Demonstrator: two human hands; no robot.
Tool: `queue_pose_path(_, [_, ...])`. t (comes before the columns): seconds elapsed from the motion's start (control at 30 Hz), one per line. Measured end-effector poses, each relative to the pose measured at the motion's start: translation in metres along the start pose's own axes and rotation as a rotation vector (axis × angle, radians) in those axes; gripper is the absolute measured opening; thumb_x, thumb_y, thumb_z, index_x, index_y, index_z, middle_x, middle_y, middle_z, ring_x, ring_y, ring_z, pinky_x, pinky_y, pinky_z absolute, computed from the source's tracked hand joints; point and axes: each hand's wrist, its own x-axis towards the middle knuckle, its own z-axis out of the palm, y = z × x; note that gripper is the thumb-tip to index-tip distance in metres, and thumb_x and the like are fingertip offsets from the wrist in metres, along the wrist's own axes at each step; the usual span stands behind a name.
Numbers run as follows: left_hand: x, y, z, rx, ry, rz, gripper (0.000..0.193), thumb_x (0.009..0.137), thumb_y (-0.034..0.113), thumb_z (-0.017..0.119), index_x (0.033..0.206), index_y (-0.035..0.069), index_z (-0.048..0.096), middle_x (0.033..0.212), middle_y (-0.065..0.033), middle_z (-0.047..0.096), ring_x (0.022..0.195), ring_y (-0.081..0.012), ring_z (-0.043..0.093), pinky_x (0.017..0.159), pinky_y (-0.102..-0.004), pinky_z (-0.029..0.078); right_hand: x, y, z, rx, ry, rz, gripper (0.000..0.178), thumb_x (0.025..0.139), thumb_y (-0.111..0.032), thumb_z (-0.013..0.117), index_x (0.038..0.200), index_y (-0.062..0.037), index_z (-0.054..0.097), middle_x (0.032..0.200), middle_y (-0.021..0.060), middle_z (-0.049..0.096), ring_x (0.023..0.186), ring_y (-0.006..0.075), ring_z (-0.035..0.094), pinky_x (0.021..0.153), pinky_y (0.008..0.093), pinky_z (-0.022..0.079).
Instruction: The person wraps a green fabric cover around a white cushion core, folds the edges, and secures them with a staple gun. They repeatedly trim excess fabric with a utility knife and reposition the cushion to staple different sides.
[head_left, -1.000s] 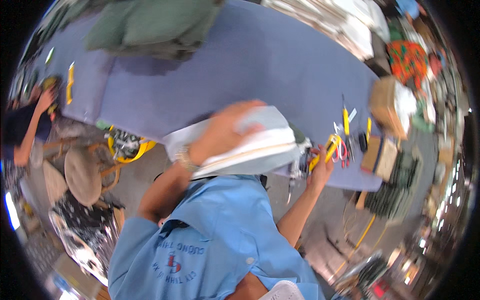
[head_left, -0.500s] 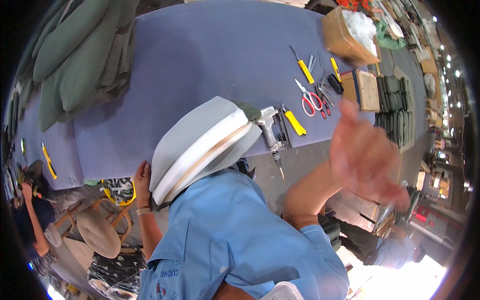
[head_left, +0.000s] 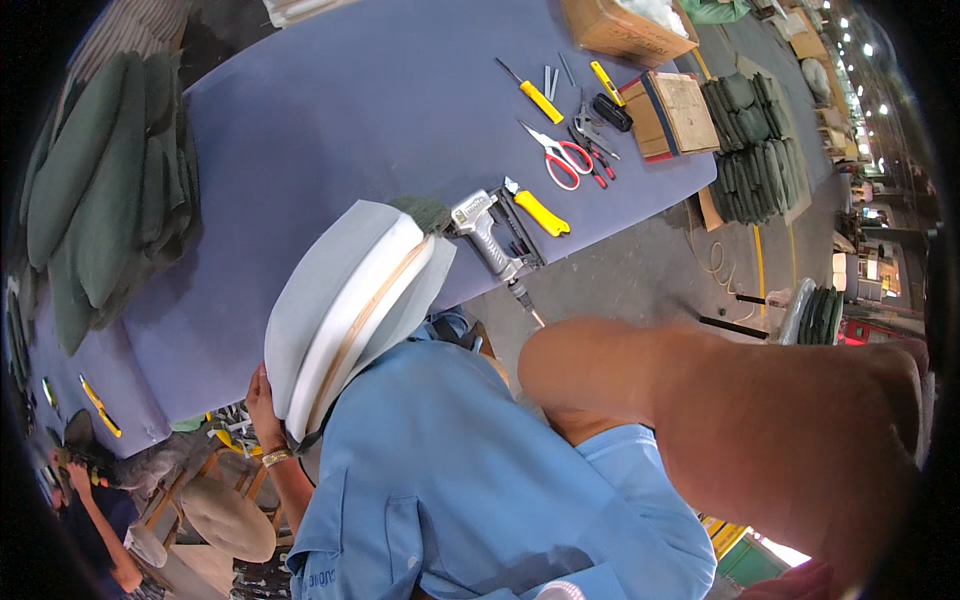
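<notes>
A padded seat cushion (head_left: 335, 300) leans against my front at the table edge. It has grey fabric, white foam and a thin wooden edge, and dark green cloth (head_left: 422, 213) shows at its far corner. My left hand (head_left: 262, 408) is closed at the cushion's left end, some of its fingers hidden. Raised at the far right, my right hand (head_left: 905, 395) is beside my head, its fingers mostly out of sight. A silver staple gun (head_left: 488, 232) with an air hose fitting lies beside the cushion, touching or close to the green cloth.
Right of the staple gun lie a yellow-handled tool (head_left: 543, 214), red-handled scissors (head_left: 560, 158), pliers (head_left: 597, 125) and a yellow screwdriver (head_left: 540, 102). Cardboard boxes (head_left: 675, 115) stand at the table's right end. Green fabric pieces (head_left: 110, 190) are piled left. A person (head_left: 100, 510) works at lower left.
My right hand has swung up and outward to the right edge, its forearm now close to the camera. The view has turned and shifted; my left hand stays at the cushion.
</notes>
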Motion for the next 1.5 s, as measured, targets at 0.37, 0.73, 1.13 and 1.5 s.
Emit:
queue_pose_path(0.37, [0.012,-0.039,-0.016,-0.088,-0.082,0.019,0.041,0.106,0.025,0.054,0.135,-0.002,0.065,0.121,-0.0093,0.072,0.104,-0.0174,0.066,0.094,-0.033,0.051,-0.009,0.024,-0.012,0.057,0.088,0.035,0.034,0.098,-0.03,0.068,0.116,-0.0023,0.067,0.11,0.0108,0.072,0.1,0.0232,0.069,0.094,0.0398,0.052])
queue_pose_path(0.73, [0.02,-0.093,-0.009,-0.465,-0.009,-0.154,0.051,0.107,0.038,0.046,0.13,-0.003,0.065,0.12,-0.0116,0.072,0.107,-0.0205,0.068,0.094,-0.0344,0.052,-0.318,0.184,-0.037,-1.045,0.616,1.365,0.036,0.091,-0.033,0.077,0.112,-0.0044,0.07,0.096,0.0166,0.076,0.091,0.0319,0.075,0.08,0.0423,0.057])
queue_pose_path(1.13, [0.103,-0.036,0.064,-0.368,-0.139,-0.177,0.05,0.106,0.038,0.051,0.128,-0.005,0.065,0.118,-0.0144,0.072,0.105,-0.0222,0.068,0.094,-0.0354,0.052,-0.307,0.233,-0.031,-1.396,0.094,1.579,0.032,0.091,-0.017,0.063,0.121,-0.0098,0.053,0.098,0.0179,0.075,0.089,0.0397,0.075,0.074,0.0527,0.06])
queue_pose_path(1.5, [0.108,-0.009,0.074,-0.133,-0.267,-0.152,0.05,0.105,0.038,0.056,0.126,-0.006,0.066,0.117,-0.0169,0.072,0.104,-0.0238,0.068,0.095,-0.0364,0.051,-0.293,0.33,0.008,-0.299,0.92,1.024,0.051,0.106,-0.046,0.055,0.145,-0.0127,0.055,0.137,0.0105,0.064,0.129,0.0252,0.059,0.107,0.0375,0.048])
